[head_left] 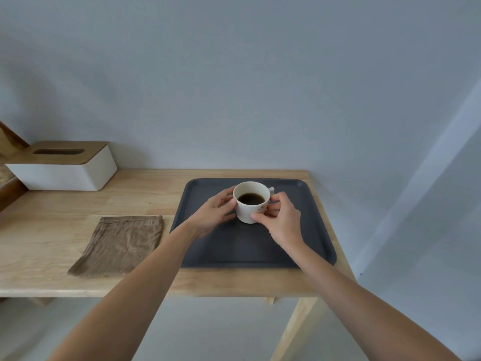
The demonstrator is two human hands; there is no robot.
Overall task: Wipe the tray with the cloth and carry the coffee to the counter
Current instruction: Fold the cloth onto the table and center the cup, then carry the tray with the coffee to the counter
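Observation:
A white coffee cup [250, 209] with dark coffee in it stands near the middle of a dark grey tray [309, 220] on the right part of a wooden table. My left hand [214, 212] wraps the cup's left side. My right hand [279, 217] holds its right side by the handle, thumb against the lower wall. Whether the cup rests on the tray or is just off it, I cannot tell. A folded brown cloth [119, 244] lies flat on the table to the left of the tray, untouched.
A white tissue box [65, 169] with a wooden lid stands at the back left of the table [145, 194]. A pale wall runs right behind the table. The table's right edge is just beyond the tray.

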